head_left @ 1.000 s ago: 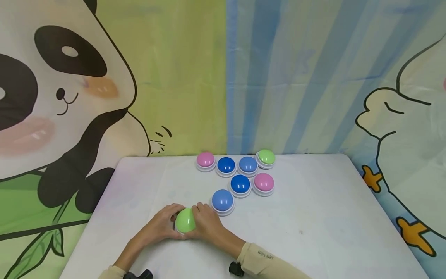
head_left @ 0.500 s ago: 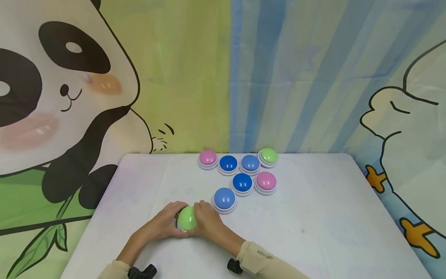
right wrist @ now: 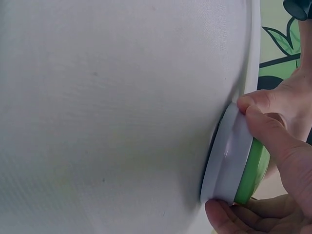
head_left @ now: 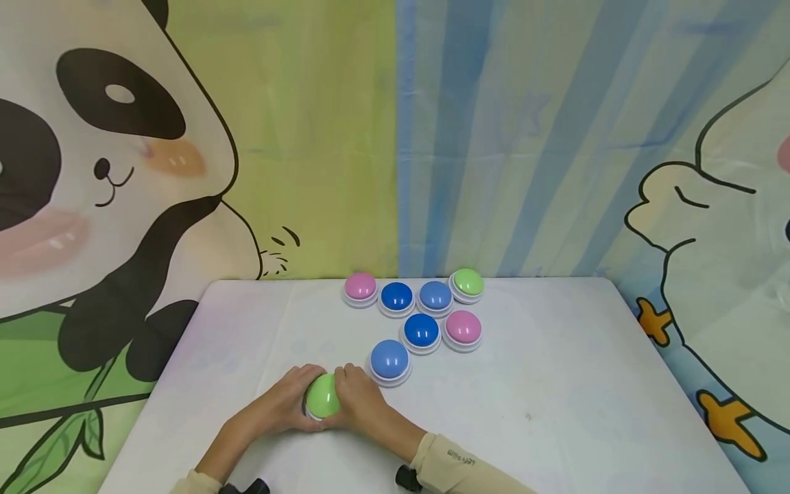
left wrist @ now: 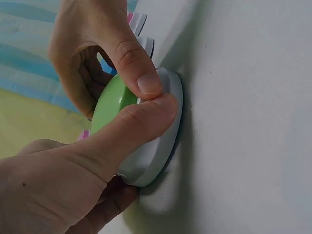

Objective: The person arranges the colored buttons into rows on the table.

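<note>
A green domed push button (head_left: 322,396) with a round white base is between my two hands at the near left of the table. My left hand (head_left: 278,403) grips its left side, and my right hand (head_left: 363,405) grips its right side. In the left wrist view, both thumbs meet on the near edge of the white base (left wrist: 153,158). The right wrist view shows the base (right wrist: 226,151) edge-on, close to the tabletop; I cannot tell whether it touches. The far side of the button is partly hidden by fingers. Just right of my right hand sits a light blue button (head_left: 389,359).
Further back on the white table (head_left: 543,384) stand two dark blue buttons (head_left: 422,331), two pink buttons (head_left: 463,327), another light blue button (head_left: 435,295) and a green one (head_left: 468,282). A cartoon-printed curtain (head_left: 333,137) hangs behind the far edge.
Only the head view has shifted slightly. Both hands keep their hold on the green button, and the other buttons stay in the same arrangement.
</note>
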`<state>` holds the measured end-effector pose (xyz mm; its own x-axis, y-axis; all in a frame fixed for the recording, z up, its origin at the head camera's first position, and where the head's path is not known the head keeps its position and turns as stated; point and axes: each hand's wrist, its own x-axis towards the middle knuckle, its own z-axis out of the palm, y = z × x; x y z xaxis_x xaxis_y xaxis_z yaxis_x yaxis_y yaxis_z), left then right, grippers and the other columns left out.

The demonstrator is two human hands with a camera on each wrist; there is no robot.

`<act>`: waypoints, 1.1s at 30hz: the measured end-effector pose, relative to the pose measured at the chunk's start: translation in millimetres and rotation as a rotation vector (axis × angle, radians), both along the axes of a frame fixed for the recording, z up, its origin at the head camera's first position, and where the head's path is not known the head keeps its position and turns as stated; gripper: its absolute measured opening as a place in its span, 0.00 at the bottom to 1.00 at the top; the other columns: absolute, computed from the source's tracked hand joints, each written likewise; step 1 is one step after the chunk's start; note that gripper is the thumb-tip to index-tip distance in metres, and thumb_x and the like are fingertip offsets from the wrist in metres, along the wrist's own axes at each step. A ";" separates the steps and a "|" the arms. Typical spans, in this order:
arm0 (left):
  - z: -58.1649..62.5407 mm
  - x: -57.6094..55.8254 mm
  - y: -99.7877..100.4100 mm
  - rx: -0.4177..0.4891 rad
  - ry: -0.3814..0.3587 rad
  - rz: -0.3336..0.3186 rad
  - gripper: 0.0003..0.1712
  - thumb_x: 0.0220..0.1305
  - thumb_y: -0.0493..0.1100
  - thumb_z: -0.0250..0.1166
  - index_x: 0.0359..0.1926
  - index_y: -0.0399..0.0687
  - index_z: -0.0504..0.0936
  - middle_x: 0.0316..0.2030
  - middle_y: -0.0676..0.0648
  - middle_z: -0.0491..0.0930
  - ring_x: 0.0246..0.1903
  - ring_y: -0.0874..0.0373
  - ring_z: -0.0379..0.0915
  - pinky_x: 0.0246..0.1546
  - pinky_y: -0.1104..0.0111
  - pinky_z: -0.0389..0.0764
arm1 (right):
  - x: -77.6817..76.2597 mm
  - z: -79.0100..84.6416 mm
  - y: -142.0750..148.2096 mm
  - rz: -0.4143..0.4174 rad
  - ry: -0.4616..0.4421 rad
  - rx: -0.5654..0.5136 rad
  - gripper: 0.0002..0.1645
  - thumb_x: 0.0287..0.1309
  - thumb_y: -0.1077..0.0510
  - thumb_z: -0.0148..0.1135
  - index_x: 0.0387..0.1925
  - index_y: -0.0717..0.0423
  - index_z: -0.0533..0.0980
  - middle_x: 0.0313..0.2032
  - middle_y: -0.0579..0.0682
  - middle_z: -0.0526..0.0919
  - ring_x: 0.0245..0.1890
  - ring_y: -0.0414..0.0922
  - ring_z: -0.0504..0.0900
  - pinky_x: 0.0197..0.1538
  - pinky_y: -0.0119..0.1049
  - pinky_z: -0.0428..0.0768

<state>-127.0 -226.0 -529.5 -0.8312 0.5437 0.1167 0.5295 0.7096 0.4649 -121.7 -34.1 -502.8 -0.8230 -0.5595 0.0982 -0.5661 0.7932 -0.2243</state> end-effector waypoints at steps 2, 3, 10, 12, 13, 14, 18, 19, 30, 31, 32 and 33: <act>1.2 -0.5 0.2 -0.012 -0.002 -0.007 0.43 0.38 0.61 0.78 0.53 0.47 0.73 0.49 0.53 0.77 0.44 0.62 0.69 0.42 0.68 0.75 | -0.1 0.3 -0.6 0.002 0.003 0.001 0.46 0.32 0.31 0.77 0.44 0.60 0.74 0.30 0.45 0.72 0.28 0.36 0.68 0.29 0.23 0.67; 1.9 -0.6 0.2 -0.016 -0.007 -0.011 0.43 0.38 0.60 0.78 0.53 0.47 0.73 0.49 0.53 0.77 0.44 0.62 0.69 0.42 0.68 0.75 | 0.0 0.2 -0.8 0.001 0.005 0.001 0.46 0.32 0.31 0.77 0.43 0.60 0.74 0.30 0.45 0.72 0.28 0.36 0.68 0.29 0.23 0.67; 7.8 1.2 0.8 -0.022 -0.042 -0.029 0.43 0.36 0.59 0.79 0.53 0.46 0.73 0.48 0.53 0.76 0.42 0.62 0.68 0.41 0.69 0.74 | 1.3 -3.0 -2.5 0.014 0.051 0.030 0.45 0.31 0.30 0.76 0.42 0.60 0.75 0.29 0.45 0.72 0.27 0.36 0.68 0.28 0.23 0.67; 7.6 1.5 1.2 -0.022 -0.036 -0.029 0.43 0.35 0.59 0.79 0.52 0.46 0.73 0.48 0.53 0.77 0.42 0.63 0.68 0.42 0.69 0.74 | 1.8 -2.7 -2.4 0.019 0.068 0.042 0.46 0.32 0.29 0.76 0.42 0.60 0.75 0.29 0.44 0.72 0.27 0.36 0.68 0.29 0.22 0.67; 7.2 1.6 1.4 -0.023 -0.032 -0.028 0.43 0.35 0.59 0.79 0.52 0.46 0.73 0.48 0.53 0.77 0.42 0.63 0.68 0.42 0.69 0.74 | 2.0 -2.5 -2.3 0.022 0.073 0.045 0.46 0.32 0.29 0.76 0.42 0.60 0.75 0.29 0.44 0.72 0.27 0.36 0.68 0.29 0.22 0.67; 6.9 1.6 1.7 -0.021 -0.025 -0.028 0.43 0.35 0.58 0.79 0.52 0.46 0.73 0.48 0.53 0.77 0.42 0.63 0.69 0.42 0.69 0.74 | 2.2 -2.4 -2.2 0.024 0.079 0.048 0.46 0.32 0.29 0.76 0.42 0.60 0.75 0.29 0.44 0.72 0.27 0.36 0.67 0.28 0.22 0.67; 5.4 1.1 2.2 -0.022 -0.026 -0.028 0.43 0.36 0.59 0.79 0.52 0.46 0.73 0.48 0.53 0.77 0.43 0.62 0.69 0.42 0.69 0.75 | 2.6 -0.8 -2.1 0.017 0.078 0.062 0.46 0.32 0.28 0.75 0.42 0.59 0.75 0.29 0.44 0.72 0.27 0.36 0.67 0.28 0.22 0.67; 5.6 1.0 2.2 -0.022 -0.026 -0.025 0.43 0.36 0.59 0.79 0.52 0.46 0.73 0.48 0.53 0.77 0.43 0.61 0.69 0.42 0.69 0.75 | 2.5 -0.9 -2.4 0.017 0.077 0.064 0.46 0.32 0.28 0.75 0.42 0.59 0.75 0.29 0.44 0.72 0.27 0.36 0.67 0.28 0.22 0.67; 6.4 -1.5 1.4 -0.034 -0.033 -0.015 0.43 0.36 0.58 0.79 0.53 0.46 0.73 0.49 0.53 0.77 0.43 0.62 0.69 0.42 0.68 0.74 | 1.4 3.6 -2.3 0.024 0.074 0.054 0.44 0.32 0.31 0.77 0.42 0.60 0.75 0.29 0.45 0.72 0.27 0.36 0.68 0.29 0.23 0.68; 6.0 -1.6 1.2 -0.028 -0.037 -0.017 0.43 0.35 0.58 0.79 0.53 0.46 0.73 0.49 0.53 0.77 0.43 0.62 0.69 0.42 0.68 0.74 | 1.2 3.0 -2.3 0.024 0.069 0.050 0.44 0.32 0.31 0.77 0.42 0.60 0.75 0.29 0.45 0.73 0.27 0.36 0.68 0.29 0.23 0.68; 5.6 -1.5 1.0 -0.022 -0.038 -0.020 0.44 0.35 0.58 0.79 0.53 0.46 0.73 0.48 0.53 0.77 0.43 0.62 0.68 0.42 0.69 0.74 | 1.2 2.9 -2.2 0.023 0.064 0.045 0.44 0.32 0.31 0.77 0.42 0.60 0.75 0.29 0.45 0.72 0.27 0.36 0.68 0.29 0.23 0.68; 4.8 -1.2 1.1 -0.016 -0.036 -0.022 0.43 0.35 0.58 0.79 0.53 0.47 0.73 0.48 0.53 0.77 0.42 0.62 0.68 0.42 0.69 0.74 | 1.4 2.5 -2.1 0.024 0.057 0.041 0.44 0.32 0.31 0.77 0.42 0.60 0.75 0.29 0.45 0.72 0.27 0.36 0.68 0.29 0.23 0.68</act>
